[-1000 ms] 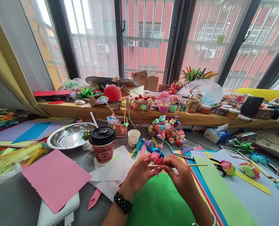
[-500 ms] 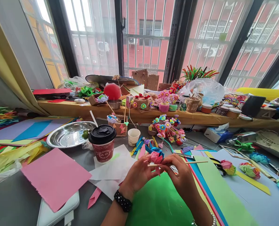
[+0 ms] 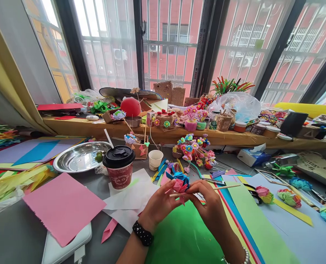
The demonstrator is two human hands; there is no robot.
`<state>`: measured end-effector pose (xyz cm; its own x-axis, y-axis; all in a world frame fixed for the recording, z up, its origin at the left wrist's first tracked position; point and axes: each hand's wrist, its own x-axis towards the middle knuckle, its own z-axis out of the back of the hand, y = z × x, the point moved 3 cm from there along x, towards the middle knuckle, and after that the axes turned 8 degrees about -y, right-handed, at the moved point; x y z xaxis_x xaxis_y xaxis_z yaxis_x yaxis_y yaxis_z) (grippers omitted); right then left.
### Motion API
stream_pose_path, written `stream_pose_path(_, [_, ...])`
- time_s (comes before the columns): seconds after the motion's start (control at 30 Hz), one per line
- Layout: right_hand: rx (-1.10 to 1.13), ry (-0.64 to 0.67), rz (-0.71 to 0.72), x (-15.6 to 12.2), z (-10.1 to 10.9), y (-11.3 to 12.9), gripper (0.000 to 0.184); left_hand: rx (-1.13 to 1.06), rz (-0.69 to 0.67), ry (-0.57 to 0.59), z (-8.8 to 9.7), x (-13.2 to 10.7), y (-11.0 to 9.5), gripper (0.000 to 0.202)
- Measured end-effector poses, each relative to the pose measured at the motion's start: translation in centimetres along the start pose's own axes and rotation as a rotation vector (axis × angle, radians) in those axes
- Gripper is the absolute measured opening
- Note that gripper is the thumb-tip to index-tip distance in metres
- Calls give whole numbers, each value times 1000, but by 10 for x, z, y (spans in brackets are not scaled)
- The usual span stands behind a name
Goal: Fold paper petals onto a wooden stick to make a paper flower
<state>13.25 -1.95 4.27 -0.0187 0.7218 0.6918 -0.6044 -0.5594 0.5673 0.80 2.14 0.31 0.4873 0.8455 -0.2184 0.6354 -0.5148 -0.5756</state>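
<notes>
Both my hands meet above a green paper sheet (image 3: pixel 185 234) at the table's front. My left hand (image 3: pixel 158 205), with a black watch band on its wrist, pinches the pink folded paper flower (image 3: pixel 179 186). My right hand (image 3: pixel 209 205) has its fingers closed on a thin wooden stick (image 3: pixel 223 187) that runs sideways through the flower and juts out to the right. A blue paper flower (image 3: pixel 180 177) lies just behind the pink one.
A red paper cup with a black lid (image 3: pixel 119 167) stands to the left, near a steel dish (image 3: pixel 77 157) and a pink sheet (image 3: pixel 62 206). Finished paper flowers (image 3: pixel 289 197) lie on coloured sheets at right. The window ledge (image 3: pixel 163 136) is crowded with craft items.
The hands and flower have shifted slightly left, and the stick's free end has tilted up a little. The grip is unchanged.
</notes>
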Motion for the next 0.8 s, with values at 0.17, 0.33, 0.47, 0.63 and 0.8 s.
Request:
stream_pose_path(0.17, [-5,18,-8,0,0,-2,9,-23,14,-7,0,0,1,12])
stream_pose_path(0.33, [-1,27,40,-1,1,-3,8,-21,3,19,1,0,2,15])
stream_pose_path(0.47, [-7,7,31,0,1,-1,10,-3,11,10,1,-1,1,16])
stream_pose_path(0.63, [-11,-29,30,0,0,1,11,-20,22,19,0,-2,1,15])
stream_pose_path(0.8, [-45,-72,53,-2,-2,-2,11,-27,52,-38,0,-1,2,17])
